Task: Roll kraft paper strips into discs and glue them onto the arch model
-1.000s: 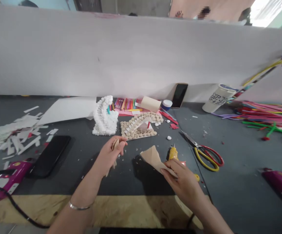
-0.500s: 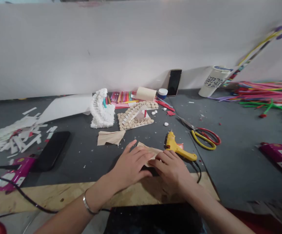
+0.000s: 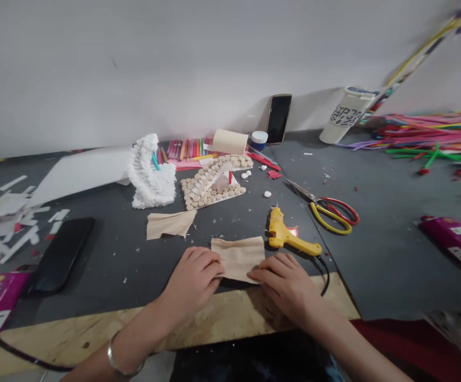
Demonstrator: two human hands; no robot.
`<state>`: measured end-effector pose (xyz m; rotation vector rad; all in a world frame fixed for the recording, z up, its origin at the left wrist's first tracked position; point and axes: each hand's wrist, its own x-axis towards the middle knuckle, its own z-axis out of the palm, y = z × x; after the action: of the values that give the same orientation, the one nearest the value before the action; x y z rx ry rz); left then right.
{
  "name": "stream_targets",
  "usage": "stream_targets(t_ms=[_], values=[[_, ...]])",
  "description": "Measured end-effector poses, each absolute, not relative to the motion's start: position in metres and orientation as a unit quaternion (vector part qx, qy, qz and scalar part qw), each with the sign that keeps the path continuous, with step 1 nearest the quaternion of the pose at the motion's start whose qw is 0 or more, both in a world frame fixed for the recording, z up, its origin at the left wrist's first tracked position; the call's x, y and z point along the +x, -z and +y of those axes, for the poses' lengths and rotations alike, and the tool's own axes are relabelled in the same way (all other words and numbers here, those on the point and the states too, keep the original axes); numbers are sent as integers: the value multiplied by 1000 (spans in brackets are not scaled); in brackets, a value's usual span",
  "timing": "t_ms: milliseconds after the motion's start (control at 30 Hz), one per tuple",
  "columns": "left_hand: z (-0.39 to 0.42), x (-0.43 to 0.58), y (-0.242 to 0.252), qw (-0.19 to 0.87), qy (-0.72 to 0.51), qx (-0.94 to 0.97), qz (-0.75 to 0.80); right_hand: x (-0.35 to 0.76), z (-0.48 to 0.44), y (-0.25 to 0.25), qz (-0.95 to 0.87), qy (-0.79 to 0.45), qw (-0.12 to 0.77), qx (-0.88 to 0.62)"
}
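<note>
your left hand (image 3: 192,281) and right hand (image 3: 284,284) have slid apart since the last frame, both open and pressing flat on the edges of a tan paper sheet (image 3: 238,259), which lies smoothed out between them, a yellow glue gun (image 3: 289,233) just beyond.

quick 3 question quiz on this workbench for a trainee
1. True or false: the left hand and the right hand both touch the same tan paper sheet.
2. Which is nearer the right hand: the yellow glue gun or the scissors?
3. Fill the gap: one scissors handle is yellow, the other is ___.

Key: 1 true; 2 the yellow glue gun; 3 red
</note>
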<state>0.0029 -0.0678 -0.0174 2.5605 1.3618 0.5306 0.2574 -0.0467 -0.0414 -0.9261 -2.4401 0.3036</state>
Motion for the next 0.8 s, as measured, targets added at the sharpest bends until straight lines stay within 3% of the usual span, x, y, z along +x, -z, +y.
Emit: stream_targets(t_ms=[333, 800], values=[[-69, 1, 15, 211, -208, 806, 512, 261, -49, 37, -848, -215, 276, -398], [-70, -6, 22, 205, -227, 812, 496, 264, -41, 32, -858, -217, 277, -374]])
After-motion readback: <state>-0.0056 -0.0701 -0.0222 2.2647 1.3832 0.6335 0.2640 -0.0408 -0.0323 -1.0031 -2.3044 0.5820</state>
